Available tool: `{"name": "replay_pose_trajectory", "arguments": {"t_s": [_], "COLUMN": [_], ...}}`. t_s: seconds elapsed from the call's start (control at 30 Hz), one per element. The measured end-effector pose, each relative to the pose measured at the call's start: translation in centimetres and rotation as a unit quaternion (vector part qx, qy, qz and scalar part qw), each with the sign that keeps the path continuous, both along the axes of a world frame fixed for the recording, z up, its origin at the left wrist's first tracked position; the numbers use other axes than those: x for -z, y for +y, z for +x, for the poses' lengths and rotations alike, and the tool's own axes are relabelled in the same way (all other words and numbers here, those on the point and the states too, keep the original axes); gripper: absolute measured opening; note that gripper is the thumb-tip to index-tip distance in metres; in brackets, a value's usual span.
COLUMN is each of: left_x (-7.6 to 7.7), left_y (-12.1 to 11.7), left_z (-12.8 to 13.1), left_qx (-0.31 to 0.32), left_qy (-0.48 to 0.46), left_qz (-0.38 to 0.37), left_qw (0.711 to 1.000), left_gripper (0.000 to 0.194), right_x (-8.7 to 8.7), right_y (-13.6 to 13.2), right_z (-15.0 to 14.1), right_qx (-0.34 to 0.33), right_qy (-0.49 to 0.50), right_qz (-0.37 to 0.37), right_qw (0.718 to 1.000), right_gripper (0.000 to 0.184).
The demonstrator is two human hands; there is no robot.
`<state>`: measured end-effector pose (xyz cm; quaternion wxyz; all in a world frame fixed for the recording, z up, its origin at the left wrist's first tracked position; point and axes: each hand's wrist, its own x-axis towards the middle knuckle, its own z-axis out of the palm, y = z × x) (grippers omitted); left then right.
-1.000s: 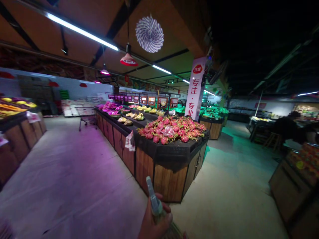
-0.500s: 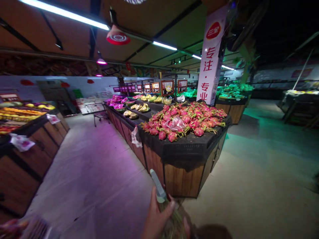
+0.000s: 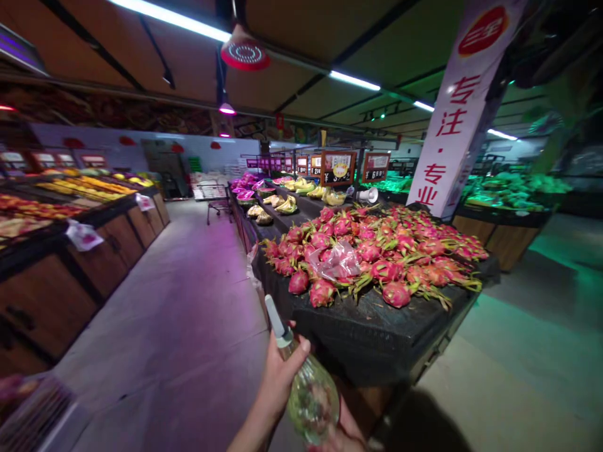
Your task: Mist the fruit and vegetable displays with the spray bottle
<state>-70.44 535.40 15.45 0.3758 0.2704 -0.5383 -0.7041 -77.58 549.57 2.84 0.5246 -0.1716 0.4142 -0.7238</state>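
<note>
My left hand (image 3: 276,380) is closed round the neck of a clear spray bottle (image 3: 311,397), with the thumb lying over the neck just below the grey nozzle. Part of my right hand (image 3: 347,430) shows at the bottom edge, cupped under the bottle's round base and touching it. The bottle is held tilted, its nozzle pointing up and left. It hangs just in front of the near corner of a black-topped wooden stand (image 3: 377,333) piled with pink dragon fruit (image 3: 377,257). A crumpled clear plastic bag (image 3: 339,262) lies on the pile.
The stand runs back with bananas (image 3: 287,204), cut fruit and price signs (image 3: 338,167). A second fruit counter (image 3: 94,251) lines the left side, with an aisle between. A white banner (image 3: 455,113) hangs to the right. A blurred mesh object (image 3: 32,411) is at bottom left. A shopping cart (image 3: 214,194) stands far back.
The view has come closer to the dragon fruit stand and swung left. The bottle has risen in view, and its round body and the hand under it now show.
</note>
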Motion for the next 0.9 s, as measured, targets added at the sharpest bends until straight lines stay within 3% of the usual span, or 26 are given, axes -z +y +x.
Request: {"name": "replay_pose_trajectory", "arguments": {"t_s": [0.07,0.27,0.43,0.63,0.8,0.9], "left_x": [-0.9,-3.8,-5.0,-6.8,-7.0,-6.4], "left_y": [-1.7,-8.3,-12.6,-14.1,-12.8,-11.4], "left_z": [-2.4,-8.8,-14.0,-20.6,-26.5,-29.3], "left_qx": [-0.003,-0.036,-0.007,0.069,0.182,0.254], "left_qy": [0.018,0.083,0.098,0.108,0.099,0.094], "left_qz": [-0.01,-0.01,-0.001,-0.009,-0.016,-0.007], "left_qw": [1.0,0.996,0.995,0.992,0.978,0.963], "left_gripper": [0.074,0.065,0.049,0.051,0.056,0.057], "right_x": [-1.4,-8.0,-10.1,-9.4,-6.6,-5.3], "right_y": [-1.6,-7.9,-12.1,-13.5,-13.1,-12.2], "right_z": [-2.4,-8.7,-13.5,-17.4,-19.9,-21.2], "right_qx": [-0.012,-0.011,-0.005,0.069,0.215,0.264], "right_qy": [-0.006,0.064,0.084,0.065,0.027,-0.005], "right_qz": [-0.004,-0.029,-0.005,-0.039,-0.027,-0.028], "right_qw": [1.0,0.997,0.996,0.995,0.976,0.964], "right_gripper": [0.094,0.078,0.076,0.066,0.076,0.081]}}
